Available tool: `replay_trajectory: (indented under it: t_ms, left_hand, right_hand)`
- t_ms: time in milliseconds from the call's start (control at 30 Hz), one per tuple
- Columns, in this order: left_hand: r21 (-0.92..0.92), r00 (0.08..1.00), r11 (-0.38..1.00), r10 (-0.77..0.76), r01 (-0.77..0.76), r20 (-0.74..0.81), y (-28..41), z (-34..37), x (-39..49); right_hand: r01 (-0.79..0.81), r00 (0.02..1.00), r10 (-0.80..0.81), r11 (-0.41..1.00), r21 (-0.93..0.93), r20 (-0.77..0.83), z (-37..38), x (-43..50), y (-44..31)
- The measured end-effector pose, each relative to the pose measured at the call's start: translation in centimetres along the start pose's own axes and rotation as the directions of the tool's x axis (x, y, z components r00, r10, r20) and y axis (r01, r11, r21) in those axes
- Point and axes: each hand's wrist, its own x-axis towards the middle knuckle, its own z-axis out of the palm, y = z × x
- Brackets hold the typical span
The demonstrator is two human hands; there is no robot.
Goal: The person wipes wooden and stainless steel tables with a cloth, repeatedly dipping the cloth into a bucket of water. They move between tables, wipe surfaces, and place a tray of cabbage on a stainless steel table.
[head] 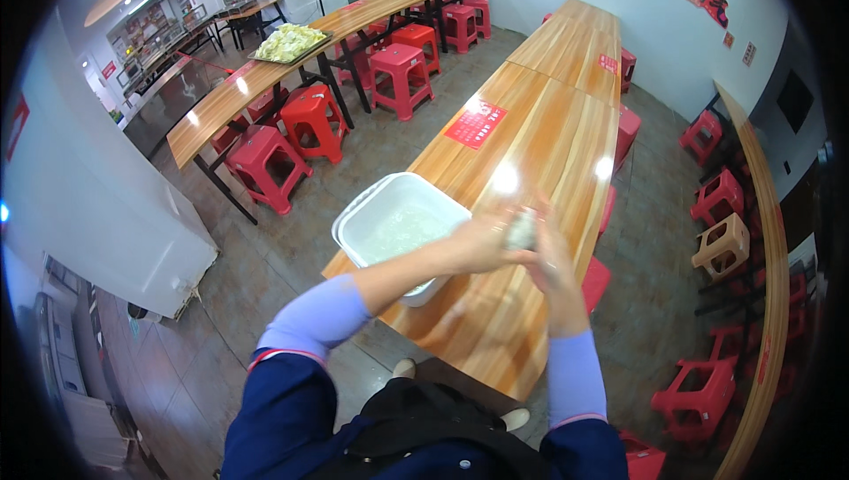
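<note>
Both of my hands meet above the near part of a long wood-grain table [477, 334]. Between them is a crumpled whitish-grey cloth [521, 230], partly covered by fingers. My left hand [487, 241] grips it from the left side, and my right hand [549, 251] presses on it from the right. Both are slightly blurred. Left of the hands, a white plastic basin [351, 214] with clear, rippled water [404, 231] stands at the table's left edge. My left forearm crosses over its near part.
Red plastic stools [268, 168] stand beneath and beside the tables. A second long table [219, 105] at the left bears a tray of chopped cabbage [288, 43]. A red printed sheet [476, 124] lies beyond my hands. A white pillar [126, 214] rises at the left.
</note>
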Motion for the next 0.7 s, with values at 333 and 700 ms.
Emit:
replay_trajectory:
  t_ms: [333, 700]
  left_hand:
    - [-0.761, 0.796, 0.252, -0.069, 0.597, 0.602, 23.0, 40.0, 12.5]
    - [-0.754, 0.794, -0.302, 0.016, 0.583, 0.607, 25.2, 46.8, 25.7]
  right_hand:
    - [0.16, 0.567, 0.091, 0.963, 0.217, -0.819, -35.1, -28.5, -11.1]
    - [-0.107, 0.93, 0.057, 0.987, -0.12, -0.364, -49.2, -28.0, -14.1]
